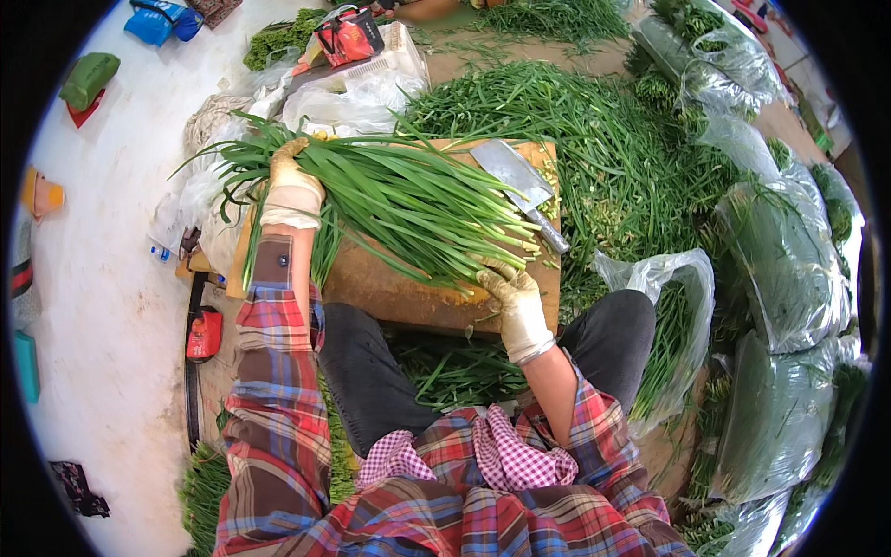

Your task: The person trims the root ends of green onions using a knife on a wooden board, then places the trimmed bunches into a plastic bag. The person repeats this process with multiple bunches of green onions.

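A large bunch of green leafy stalks, which look like garlic chives [411, 202], lies slantwise over a wooden board [418, 299]. My left hand [296, 182], in a pale, stained glove, grips the leafy end at the upper left. Its fingers are partly hidden by leaves. In a matching glove, my right hand [518, 306] is at the lower edge of the pale stem ends, its fingertips partly behind them. A cleaver [511, 174] rests at the board's right side, handle towards me, beside small cut stem pieces [550, 188].
Loose green leaves [612, 146] are heaped beyond and right of the board. Plastic-wrapped bundles [786, 271] line the right side. An open clear plastic bag [689, 313] with stalks stands by my right knee. Behind the board are a white crate [400, 56] and crumpled plastic [355, 101].
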